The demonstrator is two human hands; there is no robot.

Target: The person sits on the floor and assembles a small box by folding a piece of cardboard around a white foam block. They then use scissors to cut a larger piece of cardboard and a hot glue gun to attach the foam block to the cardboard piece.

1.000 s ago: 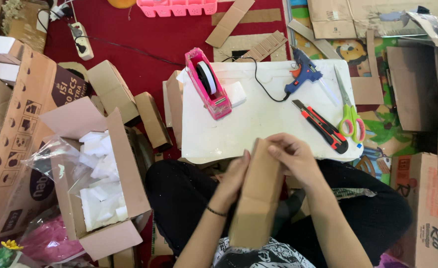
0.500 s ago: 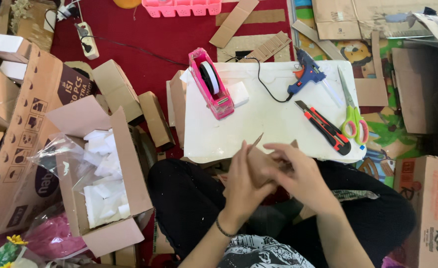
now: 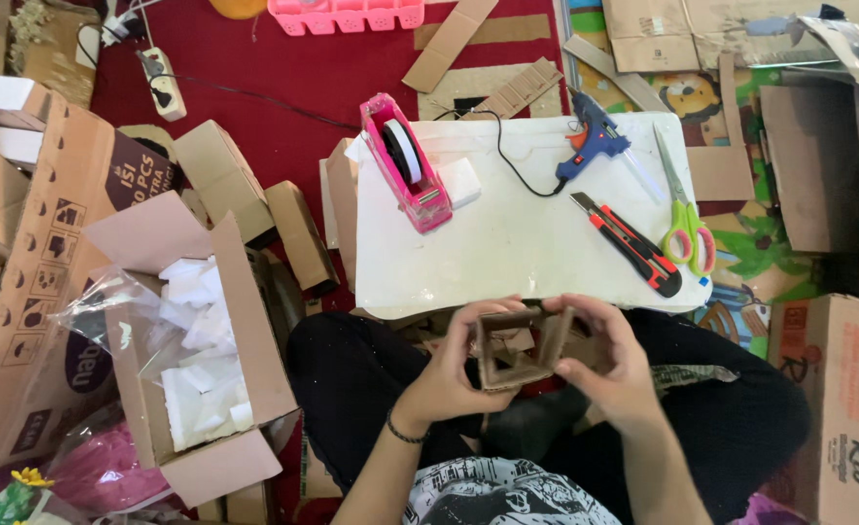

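Red carpet floor, low white table [image 3: 507,253] mid-frame: below its near edge, small open-ended brown cardboard box [image 3: 517,348], opening facing the camera, gripped between left hand [image 3: 449,374] and right hand [image 3: 609,365], equally near.

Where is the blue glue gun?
In the head view, the blue glue gun lies at the white board's far right, beside the scissors.

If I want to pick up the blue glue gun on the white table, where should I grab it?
Grab the blue glue gun by its fat handle, probably from the side nearest you. It lies flat on the white table; the nozzle points right, toward the scissors, and the cord trails left.
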